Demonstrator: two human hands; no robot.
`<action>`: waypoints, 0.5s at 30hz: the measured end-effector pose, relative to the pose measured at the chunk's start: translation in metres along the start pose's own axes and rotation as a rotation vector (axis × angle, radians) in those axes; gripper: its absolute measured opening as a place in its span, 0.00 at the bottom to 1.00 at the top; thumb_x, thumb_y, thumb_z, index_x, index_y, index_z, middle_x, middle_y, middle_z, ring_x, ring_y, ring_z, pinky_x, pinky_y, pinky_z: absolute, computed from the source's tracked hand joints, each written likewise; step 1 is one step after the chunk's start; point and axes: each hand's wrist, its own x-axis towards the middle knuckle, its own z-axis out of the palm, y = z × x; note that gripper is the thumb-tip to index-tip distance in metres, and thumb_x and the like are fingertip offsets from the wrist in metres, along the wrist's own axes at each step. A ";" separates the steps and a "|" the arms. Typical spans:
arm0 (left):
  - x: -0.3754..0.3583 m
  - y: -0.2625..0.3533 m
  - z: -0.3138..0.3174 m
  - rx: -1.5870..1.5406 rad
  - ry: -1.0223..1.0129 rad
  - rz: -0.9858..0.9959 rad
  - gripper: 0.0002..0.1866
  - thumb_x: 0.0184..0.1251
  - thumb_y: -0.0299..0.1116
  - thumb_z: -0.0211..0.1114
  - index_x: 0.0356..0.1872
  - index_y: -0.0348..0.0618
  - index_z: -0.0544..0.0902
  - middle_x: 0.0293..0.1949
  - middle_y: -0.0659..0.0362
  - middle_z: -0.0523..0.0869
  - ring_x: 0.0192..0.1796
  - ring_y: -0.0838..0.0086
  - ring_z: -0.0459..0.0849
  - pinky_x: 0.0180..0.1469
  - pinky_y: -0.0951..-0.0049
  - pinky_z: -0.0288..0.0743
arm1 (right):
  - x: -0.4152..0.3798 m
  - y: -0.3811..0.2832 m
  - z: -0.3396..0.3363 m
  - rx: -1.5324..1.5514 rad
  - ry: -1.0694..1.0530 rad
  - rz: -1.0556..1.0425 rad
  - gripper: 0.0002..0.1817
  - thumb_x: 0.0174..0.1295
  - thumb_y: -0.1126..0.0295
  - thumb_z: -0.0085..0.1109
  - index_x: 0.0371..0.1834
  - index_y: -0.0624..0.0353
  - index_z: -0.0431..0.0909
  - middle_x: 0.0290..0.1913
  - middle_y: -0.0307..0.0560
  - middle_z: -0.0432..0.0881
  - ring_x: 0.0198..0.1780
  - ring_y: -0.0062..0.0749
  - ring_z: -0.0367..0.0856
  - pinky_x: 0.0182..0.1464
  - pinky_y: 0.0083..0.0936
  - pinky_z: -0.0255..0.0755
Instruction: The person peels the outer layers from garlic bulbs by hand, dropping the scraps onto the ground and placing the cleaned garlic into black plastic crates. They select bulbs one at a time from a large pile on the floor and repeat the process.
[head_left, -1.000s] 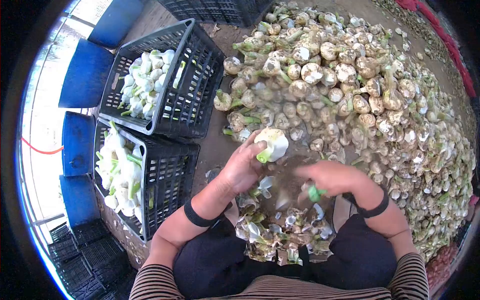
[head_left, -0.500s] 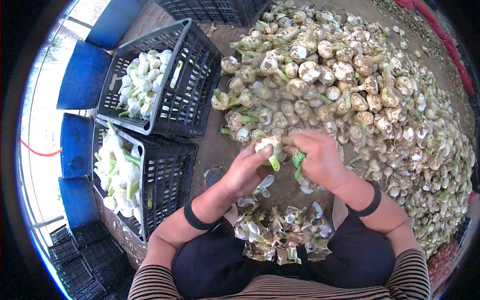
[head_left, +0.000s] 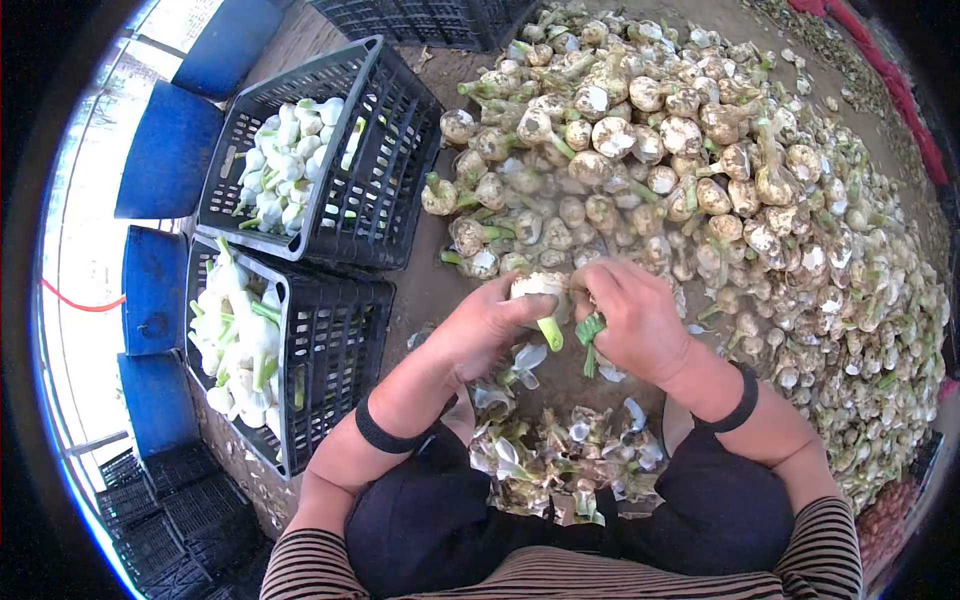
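A pale garlic bulb (head_left: 541, 290) with a short green stem stub pointing down toward me sits in my left hand (head_left: 489, 328), whose thumb lies across it. Close by on the right, my right hand (head_left: 637, 318) is closed, its fingertips at the bulb's right side. A small green object (head_left: 590, 328), wrapped or cloth-like, sticks out below those fingers; its kind I cannot make out. Peeled skins (head_left: 560, 450) litter the ground between my knees. Just beyond both hands begins a large heap of soil-stained garlic (head_left: 690, 190).
Two black plastic crates stand at left: the nearer crate (head_left: 335, 350) and the farther crate (head_left: 385, 190), both holding cleaner white garlic. Another black crate (head_left: 430, 22) is at the top. Blue barrels (head_left: 165, 150) line the left edge, with stacked black crates (head_left: 190, 510) at lower left.
The bulb has turned slightly in my left hand, its stem now tilting further right. My right hand has shifted a little, and the green object hangs lower.
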 end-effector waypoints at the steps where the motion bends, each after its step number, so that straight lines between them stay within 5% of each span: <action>1: 0.000 -0.001 0.000 0.000 0.006 0.001 0.27 0.57 0.36 0.62 0.56 0.34 0.67 0.47 0.55 0.78 0.47 0.72 0.78 0.51 0.71 0.72 | -0.001 0.000 0.000 0.017 0.020 0.021 0.10 0.44 0.76 0.57 0.32 0.60 0.70 0.30 0.47 0.75 0.34 0.42 0.76 0.34 0.33 0.72; 3: 0.001 -0.004 -0.001 0.001 0.017 0.003 0.24 0.55 0.35 0.65 0.51 0.35 0.71 0.42 0.57 0.80 0.42 0.76 0.78 0.46 0.75 0.73 | -0.003 0.002 0.002 0.051 0.060 0.065 0.10 0.42 0.79 0.58 0.30 0.60 0.71 0.27 0.49 0.74 0.29 0.45 0.75 0.31 0.34 0.70; 9: -0.016 0.009 0.013 0.427 -0.182 -0.022 0.33 0.45 0.39 0.72 0.53 0.32 0.72 0.46 0.55 0.79 0.48 0.73 0.77 0.56 0.73 0.67 | -0.001 0.038 -0.002 -0.197 -0.002 0.310 0.11 0.44 0.75 0.57 0.32 0.63 0.70 0.29 0.53 0.76 0.32 0.48 0.78 0.34 0.36 0.73; 12: -0.016 0.004 0.009 0.322 -0.157 0.093 0.37 0.43 0.32 0.73 0.56 0.34 0.65 0.48 0.56 0.77 0.50 0.74 0.75 0.56 0.73 0.67 | -0.016 0.048 0.007 -0.243 -0.653 0.384 0.14 0.44 0.74 0.57 0.36 0.66 0.73 0.31 0.57 0.80 0.36 0.49 0.80 0.36 0.37 0.75; 15: -0.015 0.001 0.005 0.292 -0.063 0.266 0.33 0.40 0.28 0.74 0.52 0.37 0.69 0.47 0.55 0.77 0.52 0.75 0.75 0.56 0.72 0.68 | -0.027 0.035 0.011 -0.151 -1.158 0.318 0.19 0.44 0.73 0.57 0.42 0.67 0.75 0.33 0.59 0.81 0.41 0.51 0.81 0.40 0.38 0.75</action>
